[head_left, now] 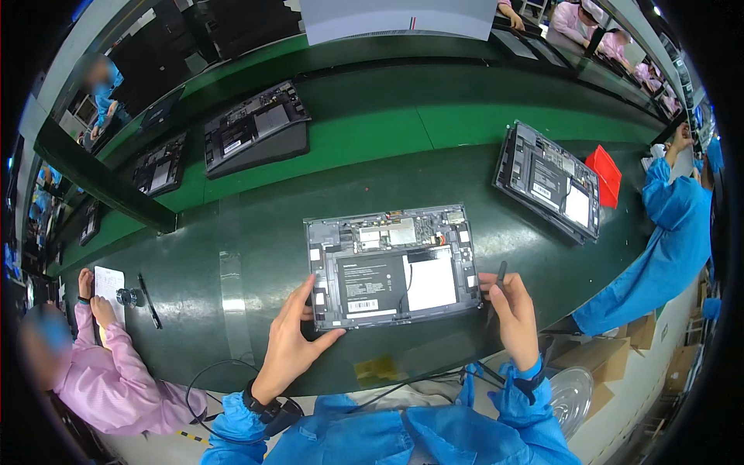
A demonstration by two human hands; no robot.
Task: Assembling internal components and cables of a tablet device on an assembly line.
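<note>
An opened tablet computer (pixel 434 318) lies flat on the dark green bench in front of me, its inside facing up. It shows a black battery (pixel 370 280), a white rectangle (pixel 430 284) beside that, and a circuit board (pixel 387 233) along the far edge. My left hand (pixel 296 335) grips its near left corner, fingers along the left side and thumb at the near edge. At the right edge, my right hand (pixel 511 314) is closed around a dark, slim pen-like tool (pixel 501 273), with its fingertips close to or touching the tablet's frame.
More opened tablets (pixel 549 182) are stacked at the right by a red bin (pixel 604 177). Others (pixel 256 128) sit on the green conveyor (pixel 372 138) beyond. A pen (pixel 149 302) and paper (pixel 110 288) lie left, near a person in pink (pixel 128 380). A person in blue (pixel 651 256) stands right.
</note>
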